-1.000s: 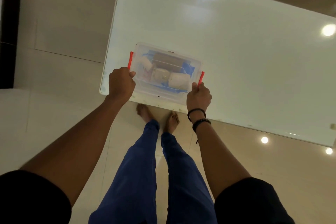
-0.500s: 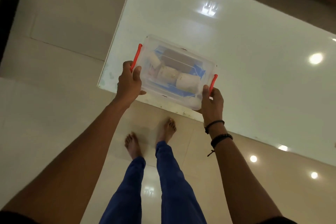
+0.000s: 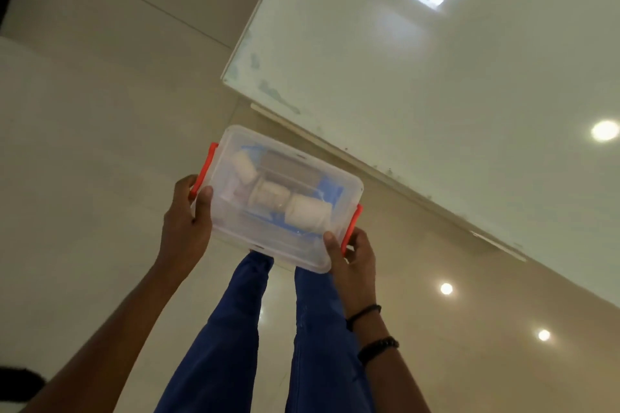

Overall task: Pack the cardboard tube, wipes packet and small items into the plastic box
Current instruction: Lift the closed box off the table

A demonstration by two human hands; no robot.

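Head view: the lidded plastic box point(image 3: 285, 201) has left the white table point(image 3: 436, 77) and now hangs over the floor, left hand point(image 3: 184, 228) and right hand point(image 3: 355, 255) clamped on its orange-handled ends. Contents sit inside; packing looks finished.

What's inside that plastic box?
Through the lid of the plastic box: white bottles, a brown tube, something blue beneath. The cloudy lid blurs the rest.
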